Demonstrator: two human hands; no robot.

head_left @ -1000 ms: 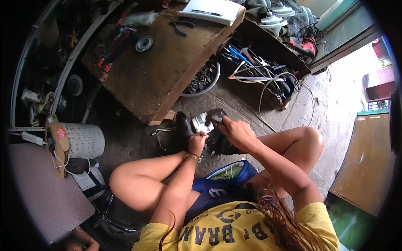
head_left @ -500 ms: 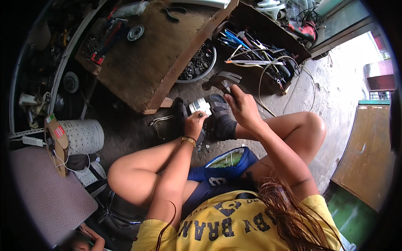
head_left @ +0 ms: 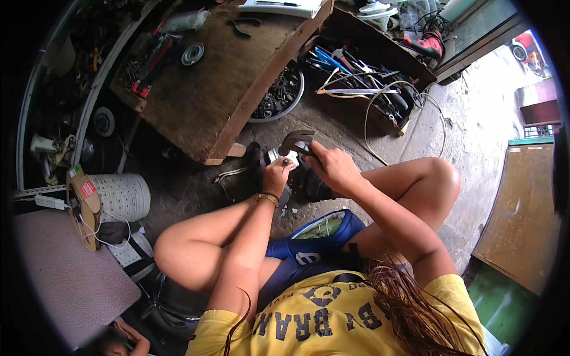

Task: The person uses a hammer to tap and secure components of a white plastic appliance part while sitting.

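My right hand (head_left: 337, 168) grips the handle of a claw hammer (head_left: 297, 141), whose dark head hangs just above and beyond my left hand. In my closed left hand (head_left: 275, 178) is a short dark rod-like tool (head_left: 286, 162), its end poking up from the fist; the rest of it is hidden by my fingers. Beneath sits a white, roughly cylindrical part (head_left: 293, 159) on the floor between my feet. The hammer and my left hand partly cover that part, so where the rod touches it cannot be made out.
A worn wooden table (head_left: 196, 107) stands ahead to the left, with pliers (head_left: 242, 28) on it. Beside it are a basin (head_left: 301, 89) of small metal parts and a wooden box (head_left: 409, 121) of tools. A looped cable (head_left: 367, 133) lies right. Another person's arm (head_left: 139, 341) shows lower left.
The hammer has come down and to the left, from above my right foot to close over the left hand. My left hand stays put with the rod.
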